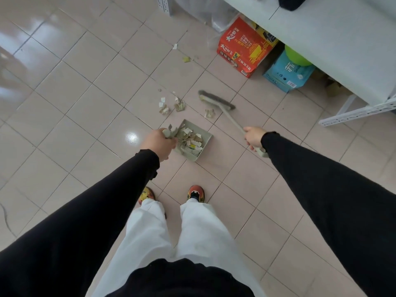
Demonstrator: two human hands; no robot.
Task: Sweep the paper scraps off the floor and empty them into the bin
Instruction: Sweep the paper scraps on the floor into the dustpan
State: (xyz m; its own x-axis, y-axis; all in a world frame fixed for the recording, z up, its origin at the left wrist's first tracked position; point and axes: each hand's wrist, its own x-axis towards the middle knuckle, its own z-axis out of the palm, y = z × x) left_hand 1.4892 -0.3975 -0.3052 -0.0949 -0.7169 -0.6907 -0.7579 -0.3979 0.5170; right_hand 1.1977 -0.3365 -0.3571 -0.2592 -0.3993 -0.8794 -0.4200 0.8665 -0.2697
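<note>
While the left grip clasps the dustpan by a handle mostly hidden under its fingers, the right grip clenches the broom, whose handle end slips behind a black sleeve. Paper scraps fill the pan; loose scraps lie on the tiled floor just beyond it, beside the bristles.

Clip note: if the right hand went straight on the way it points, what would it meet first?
Probably the broom head, since the right hand points along the broom handle it grips; a paper scrap lies just beside that line, though depth is hard to judge.
</note>
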